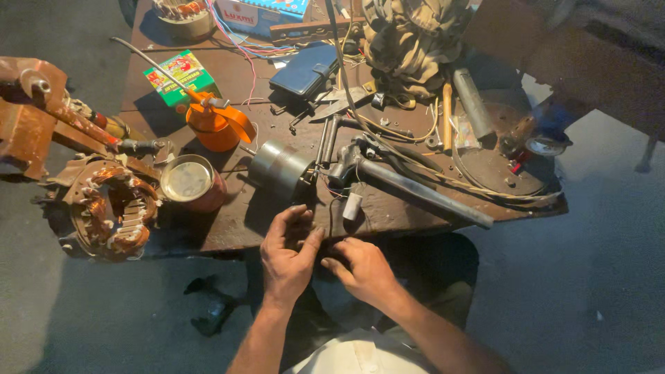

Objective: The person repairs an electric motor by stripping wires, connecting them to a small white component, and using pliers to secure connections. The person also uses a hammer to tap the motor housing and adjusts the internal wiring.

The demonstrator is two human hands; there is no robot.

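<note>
At the near edge of a cluttered wooden surface (228, 228), you bring both hands together just off the board, close to your lap. Your left hand (287, 253) is half open, fingers curled and thumb raised toward the edge; your right hand (364, 266) is partly closed, forefinger and thumb pinched toward the left. Whether either grips something small, I cannot tell; the gap between them is dark. Just beyond your left hand a grey metal cylinder (280, 166) lies on its side, probably kept within easy reach, with a small white capacitor (352, 206) and thin wires beside it. A long hammer (409, 183) rests diagonally to the right. Farther left sit an orange oil can (218, 125), a round tin (188, 181) and a copper-wound stator (111, 208) at the corner.
</note>
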